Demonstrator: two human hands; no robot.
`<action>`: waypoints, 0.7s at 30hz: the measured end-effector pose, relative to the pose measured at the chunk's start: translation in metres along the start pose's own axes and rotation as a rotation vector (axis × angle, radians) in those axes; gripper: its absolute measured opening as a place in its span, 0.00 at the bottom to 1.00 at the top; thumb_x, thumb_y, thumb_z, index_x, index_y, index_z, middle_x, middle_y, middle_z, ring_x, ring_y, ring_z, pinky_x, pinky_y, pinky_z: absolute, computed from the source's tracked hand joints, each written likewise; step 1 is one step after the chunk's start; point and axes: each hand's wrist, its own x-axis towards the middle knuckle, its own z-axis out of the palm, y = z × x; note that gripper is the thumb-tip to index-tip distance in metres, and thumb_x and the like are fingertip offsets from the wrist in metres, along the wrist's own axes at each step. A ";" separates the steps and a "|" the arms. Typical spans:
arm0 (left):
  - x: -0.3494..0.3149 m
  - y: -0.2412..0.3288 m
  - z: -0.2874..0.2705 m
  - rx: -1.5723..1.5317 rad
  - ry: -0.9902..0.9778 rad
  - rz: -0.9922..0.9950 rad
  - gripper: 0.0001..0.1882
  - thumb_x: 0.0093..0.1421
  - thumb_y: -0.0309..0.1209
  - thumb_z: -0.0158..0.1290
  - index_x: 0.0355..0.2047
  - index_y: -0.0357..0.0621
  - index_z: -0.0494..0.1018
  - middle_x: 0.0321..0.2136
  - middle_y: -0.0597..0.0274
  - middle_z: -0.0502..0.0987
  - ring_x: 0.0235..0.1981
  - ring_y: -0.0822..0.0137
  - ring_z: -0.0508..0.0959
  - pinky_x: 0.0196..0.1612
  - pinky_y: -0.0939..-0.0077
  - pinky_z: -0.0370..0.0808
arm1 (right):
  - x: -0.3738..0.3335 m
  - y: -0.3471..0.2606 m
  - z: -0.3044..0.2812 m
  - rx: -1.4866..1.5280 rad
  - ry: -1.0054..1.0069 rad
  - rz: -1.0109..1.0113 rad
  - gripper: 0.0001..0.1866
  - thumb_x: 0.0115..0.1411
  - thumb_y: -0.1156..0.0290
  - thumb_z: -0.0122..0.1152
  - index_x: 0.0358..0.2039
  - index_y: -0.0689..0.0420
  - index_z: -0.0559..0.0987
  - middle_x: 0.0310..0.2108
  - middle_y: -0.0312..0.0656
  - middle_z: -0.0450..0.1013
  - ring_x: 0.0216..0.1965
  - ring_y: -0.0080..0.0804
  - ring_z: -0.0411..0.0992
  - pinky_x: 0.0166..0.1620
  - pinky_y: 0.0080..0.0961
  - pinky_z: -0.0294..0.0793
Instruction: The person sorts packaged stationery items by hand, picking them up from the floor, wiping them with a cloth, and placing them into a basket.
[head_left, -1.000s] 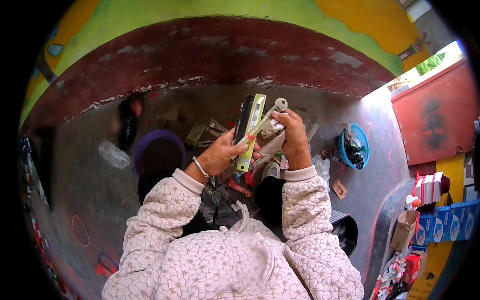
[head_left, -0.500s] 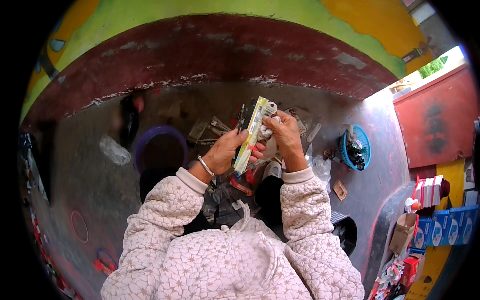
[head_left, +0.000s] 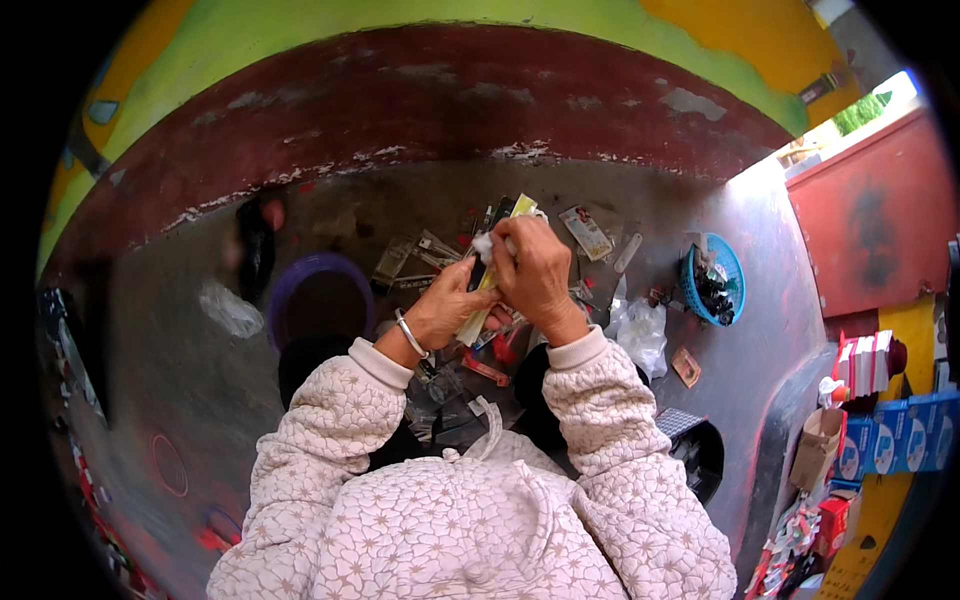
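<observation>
My left hand [head_left: 440, 307] is closed round a long, narrow, flat package [head_left: 473, 328], yellow and white with a dark strip along one side. It is held at a slant above the floor, its top end pointing away from me. Across the package lies my right hand [head_left: 540, 268], its fingers bent round a small white wad [head_left: 483, 246] that looks like tissue or cotton. The wad sits against the package's dark side. My right hand covers most of the package's upper half.
Flat packages and scraps litter the floor under my hands. To the left are a purple basin [head_left: 285, 290] and a clear plastic bag [head_left: 230, 308]. A blue basket [head_left: 740, 275] of black pieces, a white bag [head_left: 643, 335] and a black bin [head_left: 712, 460] stand at right.
My right hand has moved left over the package, carrying the white wad from its right side across to its dark left side. My left hand keeps its hold.
</observation>
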 end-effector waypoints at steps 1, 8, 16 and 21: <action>-0.003 0.002 0.000 0.005 -0.010 -0.024 0.17 0.56 0.25 0.49 0.46 0.36 0.60 0.33 0.52 0.74 0.26 0.71 0.76 0.30 0.82 0.76 | 0.003 0.010 0.001 -0.061 0.101 0.046 0.03 0.48 0.76 0.55 0.25 0.57 0.72 0.23 0.43 0.69 0.27 0.42 0.69 0.29 0.32 0.68; -0.009 0.012 -0.001 -0.162 -0.075 0.028 0.21 0.55 0.30 0.53 0.46 0.35 0.59 0.35 0.49 0.73 0.28 0.72 0.77 0.28 0.85 0.77 | 0.008 0.068 -0.042 0.489 0.153 0.735 0.15 0.48 0.76 0.57 0.40 0.56 0.76 0.31 0.38 0.72 0.30 0.27 0.70 0.33 0.20 0.68; -0.008 0.010 -0.012 -0.252 -0.205 -0.060 0.21 0.55 0.35 0.54 0.43 0.36 0.61 0.31 0.54 0.75 0.25 0.76 0.76 0.24 0.90 0.75 | 0.011 0.046 -0.048 0.651 -0.245 0.438 0.09 0.45 0.78 0.60 0.30 0.60 0.78 0.41 0.39 0.67 0.39 0.23 0.67 0.39 0.18 0.68; -0.007 0.013 -0.011 -0.248 -0.102 -0.034 0.17 0.60 0.35 0.47 0.45 0.36 0.62 0.32 0.54 0.75 0.25 0.75 0.76 0.23 0.88 0.76 | 0.011 0.044 -0.058 0.592 -0.203 0.451 0.05 0.47 0.75 0.61 0.24 0.62 0.76 0.35 0.38 0.69 0.31 0.18 0.66 0.33 0.15 0.66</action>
